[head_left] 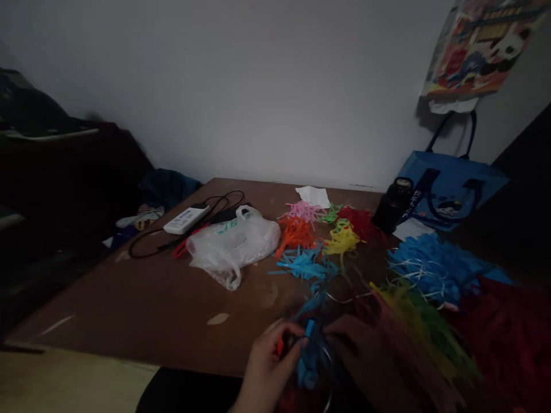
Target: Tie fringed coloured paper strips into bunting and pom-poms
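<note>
1. In the head view, the left hand [269, 364] pinches a blue strip bundle [307, 370] between thumb and forefinger, low in the frame at the near table edge; its forearm is cut off below.
2. The right hand [361, 350] is just beside that bundle, dark and blurred; I cannot tell whether its fingers grip anything.
3. An orange-red scrap [279, 346] shows behind the left fingers, mostly hidden. The bundle's lower end fades into shadow.
4. Yellow-green strips [426, 321] blur right of the right hand; a dark red heap [512, 332] runs off the right edge, its outline lost in gloom.
5. On the table [150, 310], a crumpled plastic bag [232, 241] partly covers black cables and something red, too obscured to name.
6. A black bottle [391, 206] hides part of a blue tote [456, 183]; the panda print [482, 51] above is cropped at the top.
</note>
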The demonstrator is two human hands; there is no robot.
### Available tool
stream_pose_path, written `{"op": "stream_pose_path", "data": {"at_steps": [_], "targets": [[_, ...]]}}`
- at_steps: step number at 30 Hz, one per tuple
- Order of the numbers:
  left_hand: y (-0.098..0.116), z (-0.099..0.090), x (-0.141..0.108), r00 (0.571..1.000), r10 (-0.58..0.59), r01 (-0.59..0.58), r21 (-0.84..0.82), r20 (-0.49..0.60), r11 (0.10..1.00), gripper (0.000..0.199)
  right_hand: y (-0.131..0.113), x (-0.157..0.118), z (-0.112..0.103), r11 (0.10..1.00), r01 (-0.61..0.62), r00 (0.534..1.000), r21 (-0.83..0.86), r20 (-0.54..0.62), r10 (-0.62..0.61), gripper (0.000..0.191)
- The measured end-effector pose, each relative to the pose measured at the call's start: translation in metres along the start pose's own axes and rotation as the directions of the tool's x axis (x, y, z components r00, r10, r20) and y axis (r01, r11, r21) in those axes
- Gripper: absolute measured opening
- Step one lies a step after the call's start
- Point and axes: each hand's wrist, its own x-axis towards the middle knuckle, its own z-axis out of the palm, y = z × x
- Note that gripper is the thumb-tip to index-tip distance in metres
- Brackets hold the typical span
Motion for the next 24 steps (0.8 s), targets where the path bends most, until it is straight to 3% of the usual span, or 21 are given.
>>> {"op": "stream_pose_path", "data": {"at_steps": [3, 6, 11, 14, 17, 20, 24], "targets": [[-0.01, -0.001, 0.001, 0.99, -0.142, 0.138, -0.127, -0.021, 0.982, 0.026, 0.013, -0.012, -0.004, 0.964, 0.215, 0.96, -0.155, 0.217, -0.179, 0.015], [-0.015, -0.001, 0.003, 0.977, -0.212, 0.205, -0.202, -0.016, 0.958, 0.032, 0.032, -0.023, 0.011, 0.933, 0.277, 0.937, -0.23, 0.28, -0.209, 0.013], [-0.015, 0.001, 0.002, 0.969, -0.248, 0.239, -0.246, -0.006, 0.939, 0.034, 0.039, -0.026, 0.025, 0.912, 0.27, 0.961, -0.31, 0.151, -0.233, 0.017], [-0.013, 0.0, -0.001, 0.965, -0.262, 0.254, -0.285, 0.01, 0.924, 0.036, 0.021, -0.023, 0.014, 0.944, 0.302, 0.952, -0.134, 0.103, -0.289, 0.014], [-0.012, 0.0, -0.004, 0.959, -0.281, 0.273, -0.351, 0.03, 0.896, 0.038, 0.007, -0.02, 0.008, 0.985, 0.174, 0.983, 0.005, -0.052, -0.173, 0.01], [-0.011, 0.002, -0.008, 0.962, -0.272, 0.258, -0.39, 0.018, 0.884, 0.036, 0.001, -0.014, 0.015, 0.999, 0.032, 0.985, 0.003, -0.171, -0.031, 0.011], [-0.014, 0.005, -0.012, 0.976, -0.216, 0.188, -0.399, -0.026, 0.897, 0.03, -0.005, -0.008, 0.028, 0.997, 0.07, 0.98, -0.011, -0.184, -0.071, 0.012]]}}
